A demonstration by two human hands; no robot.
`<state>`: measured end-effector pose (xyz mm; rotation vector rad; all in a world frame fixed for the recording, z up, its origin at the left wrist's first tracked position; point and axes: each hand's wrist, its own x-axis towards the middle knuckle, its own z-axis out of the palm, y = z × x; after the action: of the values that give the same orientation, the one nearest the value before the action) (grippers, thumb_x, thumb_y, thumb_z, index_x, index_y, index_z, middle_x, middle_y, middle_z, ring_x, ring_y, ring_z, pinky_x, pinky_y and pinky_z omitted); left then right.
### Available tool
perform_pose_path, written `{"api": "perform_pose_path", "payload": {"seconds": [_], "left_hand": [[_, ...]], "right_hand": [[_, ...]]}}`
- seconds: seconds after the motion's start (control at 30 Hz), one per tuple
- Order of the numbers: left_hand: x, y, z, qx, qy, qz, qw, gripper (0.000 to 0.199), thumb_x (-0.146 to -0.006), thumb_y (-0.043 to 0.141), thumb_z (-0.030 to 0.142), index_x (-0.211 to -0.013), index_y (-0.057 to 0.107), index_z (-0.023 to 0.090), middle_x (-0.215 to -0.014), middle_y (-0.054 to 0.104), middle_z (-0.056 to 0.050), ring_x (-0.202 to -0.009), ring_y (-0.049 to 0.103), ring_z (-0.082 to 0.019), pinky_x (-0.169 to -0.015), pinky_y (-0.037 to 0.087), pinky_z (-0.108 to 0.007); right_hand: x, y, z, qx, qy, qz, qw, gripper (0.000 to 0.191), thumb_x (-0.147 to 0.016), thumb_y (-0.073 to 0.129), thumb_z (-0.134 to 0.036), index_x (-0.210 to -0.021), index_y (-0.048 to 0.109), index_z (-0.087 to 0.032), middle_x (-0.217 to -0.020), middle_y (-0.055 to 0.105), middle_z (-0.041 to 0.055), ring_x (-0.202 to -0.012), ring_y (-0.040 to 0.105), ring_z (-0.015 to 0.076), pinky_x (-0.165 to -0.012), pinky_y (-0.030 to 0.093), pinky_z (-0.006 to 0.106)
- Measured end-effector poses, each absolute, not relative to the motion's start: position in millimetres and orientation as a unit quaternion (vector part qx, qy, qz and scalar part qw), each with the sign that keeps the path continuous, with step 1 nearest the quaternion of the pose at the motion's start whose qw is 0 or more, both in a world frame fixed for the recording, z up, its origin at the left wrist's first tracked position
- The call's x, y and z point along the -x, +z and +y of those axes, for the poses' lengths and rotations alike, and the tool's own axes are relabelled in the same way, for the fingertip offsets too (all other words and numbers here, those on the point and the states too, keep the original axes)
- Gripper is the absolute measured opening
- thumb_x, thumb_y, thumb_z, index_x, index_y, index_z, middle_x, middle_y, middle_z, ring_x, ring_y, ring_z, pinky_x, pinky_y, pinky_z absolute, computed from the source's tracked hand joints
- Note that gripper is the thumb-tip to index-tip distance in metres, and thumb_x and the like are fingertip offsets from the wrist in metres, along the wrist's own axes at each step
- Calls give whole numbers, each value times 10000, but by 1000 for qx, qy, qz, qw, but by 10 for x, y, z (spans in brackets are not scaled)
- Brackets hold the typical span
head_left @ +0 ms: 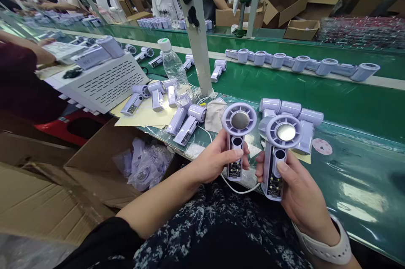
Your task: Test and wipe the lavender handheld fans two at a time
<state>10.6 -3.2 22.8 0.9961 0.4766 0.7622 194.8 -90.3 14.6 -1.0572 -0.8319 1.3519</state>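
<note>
My left hand is closed round the handle of a lilac handheld fan, its thumb across the exposed circuit board. A second lilac handheld fan is gripped in my right hand, thumb beside the dark oval on the handle. Both fans stand upright side by side, silver discs at the centre of their round heads facing me. Behind the right one, several fans lie together on the bench. To the left, more fans rest near a grey cloth. A white cable loops below my hands.
A green conveyor carries a row of fans beyond the bench. A metal post and a plastic bottle stand ahead. At left are a vented white box and an open carton with bagged parts. Several people sit opposite.
</note>
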Motion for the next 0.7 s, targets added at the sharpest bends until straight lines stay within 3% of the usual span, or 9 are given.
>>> {"api": "perform_pose_path", "payload": {"seconds": [0.23, 0.57, 0.7], "left_hand": [[-112, 215, -34, -460, 358, 215, 784, 449, -809, 820, 375, -1066, 497, 196, -994, 643, -28, -703, 643, -130, -658, 514, -291], [-117, 217, -42, -480, 365, 249, 759, 509, -793, 841, 395, -1113, 502, 192, -1125, 691, -107, -806, 707, -197, -711, 558, -335], [-112, 192, -53, -462, 359, 297, 755, 685, -729, 887, 532, -1145, 440, 222, -933, 731, -40, -680, 719, -189, -636, 566, -315]], "right_hand": [[-1909, 124, -910, 436, 576, -341, 601, 257, -929, 712, -439, -1106, 738, -254, -956, 715, 60, -761, 658, 189, -662, 588, 294], [-1976, 126, -916, 426, 572, -355, 604, 202, -949, 703, -389, -1072, 732, -231, -938, 695, 52, -737, 652, 172, -618, 586, 271], [-2000, 113, -900, 386, 618, -323, 604, 273, -972, 665, -467, -1110, 707, -236, -920, 726, 60, -667, 660, 171, -560, 575, 280]]}}
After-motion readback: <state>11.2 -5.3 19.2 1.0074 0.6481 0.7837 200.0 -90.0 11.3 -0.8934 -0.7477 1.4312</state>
